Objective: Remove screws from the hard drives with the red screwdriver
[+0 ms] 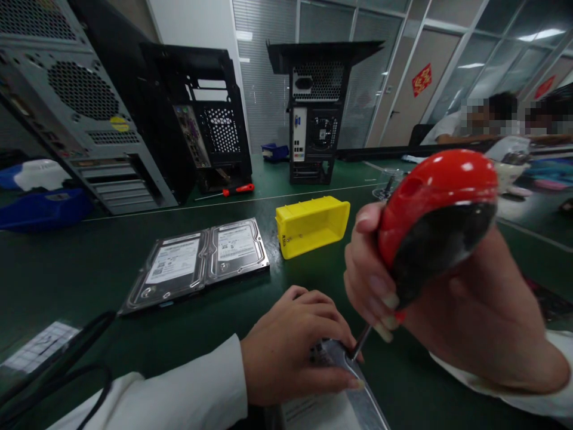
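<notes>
My right hand (470,298) is closed round the red and black handle of a screwdriver (441,209). Its metal shaft slants down to the edge of a hard drive (326,409) at the bottom of the view. Over that drive's far end lies my left hand (299,346), fingers curled over the top and thumb along the near side, gripping it near the screwdriver tip. The tip itself is partly hidden by the fingers. Two more hard drives (179,263) lie side by side, labels up, to the left beyond my left hand.
A yellow bin (308,233) lies on its side ahead. Behind stand several computer cases (316,119), with another red screwdriver (239,189) before them. Black cables (58,358) run at lower left, blue bins (45,206) sit far left, and people (483,116) are at back right.
</notes>
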The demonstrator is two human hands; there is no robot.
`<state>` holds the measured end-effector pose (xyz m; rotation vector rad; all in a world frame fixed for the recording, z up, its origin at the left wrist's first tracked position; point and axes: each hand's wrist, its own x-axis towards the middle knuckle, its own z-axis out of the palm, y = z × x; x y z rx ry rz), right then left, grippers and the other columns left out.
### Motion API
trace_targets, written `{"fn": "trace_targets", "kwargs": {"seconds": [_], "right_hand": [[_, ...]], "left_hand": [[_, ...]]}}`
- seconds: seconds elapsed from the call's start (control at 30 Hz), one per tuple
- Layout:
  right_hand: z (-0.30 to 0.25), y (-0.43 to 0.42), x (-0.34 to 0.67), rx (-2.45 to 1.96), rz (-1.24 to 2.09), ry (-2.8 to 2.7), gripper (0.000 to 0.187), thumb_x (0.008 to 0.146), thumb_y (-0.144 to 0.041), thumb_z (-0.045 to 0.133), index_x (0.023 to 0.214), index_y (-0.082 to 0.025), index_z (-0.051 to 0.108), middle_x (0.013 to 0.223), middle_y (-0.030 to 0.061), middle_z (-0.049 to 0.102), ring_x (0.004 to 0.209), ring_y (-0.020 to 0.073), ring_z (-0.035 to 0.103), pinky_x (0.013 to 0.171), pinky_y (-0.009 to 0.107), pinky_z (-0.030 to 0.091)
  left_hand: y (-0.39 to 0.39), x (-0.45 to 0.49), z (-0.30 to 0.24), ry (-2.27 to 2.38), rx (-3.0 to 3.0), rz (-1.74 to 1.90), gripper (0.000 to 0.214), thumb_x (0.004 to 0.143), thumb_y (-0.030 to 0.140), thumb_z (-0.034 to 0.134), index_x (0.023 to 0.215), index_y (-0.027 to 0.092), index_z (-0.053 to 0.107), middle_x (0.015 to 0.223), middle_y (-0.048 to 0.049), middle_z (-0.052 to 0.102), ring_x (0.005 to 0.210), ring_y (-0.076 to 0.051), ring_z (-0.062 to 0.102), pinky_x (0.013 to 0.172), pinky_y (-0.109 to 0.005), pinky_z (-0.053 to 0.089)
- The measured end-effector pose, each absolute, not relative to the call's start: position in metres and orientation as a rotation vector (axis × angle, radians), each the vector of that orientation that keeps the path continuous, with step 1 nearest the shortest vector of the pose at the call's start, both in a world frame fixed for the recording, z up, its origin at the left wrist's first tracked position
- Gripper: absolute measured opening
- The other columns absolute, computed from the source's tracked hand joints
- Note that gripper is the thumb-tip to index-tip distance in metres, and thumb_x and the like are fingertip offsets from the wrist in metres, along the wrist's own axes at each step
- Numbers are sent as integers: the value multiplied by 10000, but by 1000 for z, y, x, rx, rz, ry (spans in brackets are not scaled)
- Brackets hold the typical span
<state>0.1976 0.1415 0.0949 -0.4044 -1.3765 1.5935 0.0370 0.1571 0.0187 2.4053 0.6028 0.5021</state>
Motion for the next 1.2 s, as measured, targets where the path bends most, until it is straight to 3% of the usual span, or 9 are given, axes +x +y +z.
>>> {"fn": "trace_targets", "kwargs": {"seconds": [0.1, 0.17, 0.3, 0.4, 0.6, 0.77, 0.93, 1.07, 1.2], "right_hand": [[96, 143, 195, -422, 1531, -1380, 530, 875, -653, 278, 1034, -258, 593, 612, -9, 471, 517, 101, 438, 482, 246, 393], [96, 144, 194, -436, 1496, -1367, 473, 815, -678, 414, 1008, -288, 603, 581, -22, 463, 482, 92, 412, 450, 232, 368], [96, 146, 192, -460, 1505, -1338, 261, 748, -523, 648, 894, -307, 632, 579, -45, 454, 437, 57, 385, 397, 180, 314], [95, 145, 194, -472, 1536, -1328, 298, 785, -558, 582, 885, -279, 615, 645, -34, 481, 468, 66, 432, 420, 198, 351], [91, 142, 196, -374, 1542, -1414, 532, 911, -602, 240, 990, -214, 596, 609, -7, 439, 533, 101, 395, 510, 253, 366], [100, 142, 195, -414, 1637, -1442, 469, 799, -705, 399, 914, -283, 568, 526, -44, 415, 446, 88, 376, 433, 233, 331], [107, 141, 194, -521, 1644, -1454, 501, 711, -696, 544, 616, -209, 478, 476, -46, 368, 419, 65, 361, 406, 205, 302], [97, 140, 198, -453, 1713, -1429, 461, 674, -685, 599, 766, -235, 558, 614, -33, 491, 487, 80, 435, 444, 219, 354], [95, 137, 201, -456, 1722, -1452, 502, 775, -714, 435, 877, -246, 584, 631, -18, 484, 551, 103, 448, 498, 248, 368]], "left_hand": [[157, 37, 19, 601, 2393, 501, 211, 739, 377, 731, 901, 249, 685, 950, 17, 678, 986, -197, 565, 896, -337, 346], [157, 37, 20, 606, 2400, 487, 209, 745, 379, 727, 904, 250, 685, 958, 22, 679, 997, -194, 565, 898, -333, 335], [158, 36, 20, 610, 2413, 461, 213, 756, 384, 716, 916, 249, 679, 977, 23, 674, 1007, -186, 564, 889, -323, 328], [158, 37, 20, 607, 2402, 484, 214, 747, 386, 723, 910, 253, 682, 967, 25, 680, 990, -187, 571, 892, -330, 323], [157, 38, 20, 608, 2381, 512, 197, 744, 359, 733, 902, 250, 690, 958, 31, 692, 986, -189, 578, 911, -341, 327], [157, 37, 18, 593, 2376, 516, 201, 743, 357, 732, 901, 238, 696, 951, 22, 695, 983, -203, 576, 848, -319, 379], [158, 35, 19, 588, 2381, 514, 242, 760, 376, 717, 923, 201, 678, 985, 14, 677, 988, -189, 566, 862, -305, 368], [158, 35, 21, 599, 2335, 484, 228, 767, 359, 709, 929, 200, 685, 981, 7, 679, 997, -202, 562, 846, -297, 389], [157, 36, 23, 618, 2313, 502, 240, 745, 347, 732, 925, 196, 686, 982, 1, 678, 981, -201, 566, 840, -302, 391]]}}
